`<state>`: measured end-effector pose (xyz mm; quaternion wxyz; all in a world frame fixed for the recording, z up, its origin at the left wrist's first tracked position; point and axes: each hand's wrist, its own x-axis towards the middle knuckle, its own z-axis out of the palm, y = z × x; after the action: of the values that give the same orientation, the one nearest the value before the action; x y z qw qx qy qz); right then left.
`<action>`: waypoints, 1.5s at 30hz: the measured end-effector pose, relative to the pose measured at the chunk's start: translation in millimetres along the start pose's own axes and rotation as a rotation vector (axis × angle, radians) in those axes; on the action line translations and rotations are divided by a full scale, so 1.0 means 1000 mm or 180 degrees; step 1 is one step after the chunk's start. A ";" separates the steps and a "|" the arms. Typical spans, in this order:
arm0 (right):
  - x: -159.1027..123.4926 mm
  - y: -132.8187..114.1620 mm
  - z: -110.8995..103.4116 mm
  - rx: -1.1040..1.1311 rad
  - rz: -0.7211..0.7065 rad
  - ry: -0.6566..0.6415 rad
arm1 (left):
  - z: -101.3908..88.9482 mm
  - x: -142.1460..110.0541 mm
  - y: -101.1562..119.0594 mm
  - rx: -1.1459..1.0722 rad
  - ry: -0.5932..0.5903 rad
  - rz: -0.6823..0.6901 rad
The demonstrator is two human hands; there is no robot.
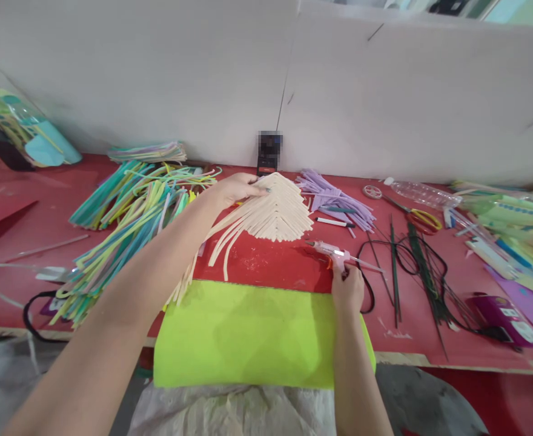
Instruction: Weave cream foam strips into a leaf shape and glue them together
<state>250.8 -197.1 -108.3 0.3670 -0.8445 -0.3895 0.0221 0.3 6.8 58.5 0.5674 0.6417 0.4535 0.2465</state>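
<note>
My left hand (235, 189) reaches forward and pinches the top edge of a fan-shaped piece made of cream strips (276, 212), whose loose ends trail toward me. My right hand (347, 289) grips the handle of a pink hot glue gun (339, 253), its nozzle pointing left and resting low over the red table (266, 260), just right of the cream piece. A bright yellow-green foam sheet (248, 339) lies at the table's near edge, under both forearms.
A heap of green, blue and yellow strips (130, 224) lies at left, purple strips (334, 200) behind the glue gun. Yellow-handled scissors (423, 218), dark wires (412, 260), a clear bottle (423, 195) and foam pieces (512, 230) crowd the right. A grey wall stands behind.
</note>
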 end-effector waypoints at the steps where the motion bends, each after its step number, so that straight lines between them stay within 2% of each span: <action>1: 0.000 0.000 0.000 -0.0007 0.0002 -0.0011 | 0.001 0.001 -0.002 -0.0061 -0.0001 -0.0021; 7: 0.000 -0.001 -0.001 0.0014 -0.0010 -0.0016 | 0.002 0.004 -0.005 -0.0256 0.0201 -0.0084; 13: 0.000 0.001 0.001 -0.0010 -0.0067 0.0026 | -0.001 0.010 -0.014 -0.0611 0.0052 -0.0172; 18: 0.000 0.003 0.001 -0.0037 -0.0050 -0.0025 | 0.007 0.012 -0.036 -0.0054 -0.0298 -0.0187; 24: 0.000 0.002 0.001 -0.0062 -0.0012 -0.0055 | 0.025 -0.007 -0.091 0.0831 -0.0612 -0.0325; 26: 0.000 0.002 0.001 -0.0050 -0.0017 -0.0045 | 0.026 -0.011 -0.103 0.1181 -0.0688 -0.0332; 28: 0.000 0.001 0.001 -0.0032 -0.0034 -0.0029 | 0.023 -0.013 -0.104 0.1420 -0.0809 -0.0296; 33: 0.000 0.001 0.001 -0.0042 -0.0047 -0.0045 | 0.013 -0.011 -0.090 0.1886 -0.1002 -0.0223; 36: 0.000 0.002 0.001 -0.0059 0.0001 -0.0077 | 0.017 -0.019 -0.088 0.2277 -0.0738 -0.0299; 39: -0.001 0.001 -0.001 -0.0050 0.0057 -0.0027 | 0.028 -0.038 -0.090 0.2606 -0.0139 -0.0255; 43: 0.000 -0.009 -0.009 -0.0027 0.0163 0.0160 | 0.051 -0.063 -0.088 0.2812 0.0564 0.0079; 45: 0.003 -0.020 -0.012 0.0008 0.0194 0.0131 | 0.063 -0.070 -0.089 0.2890 0.0616 0.0481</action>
<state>244.6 -193.7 -85.9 0.3750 -0.8558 -0.3560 0.0164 -6.8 -90.7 -27.5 0.1649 0.8302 0.5182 0.1226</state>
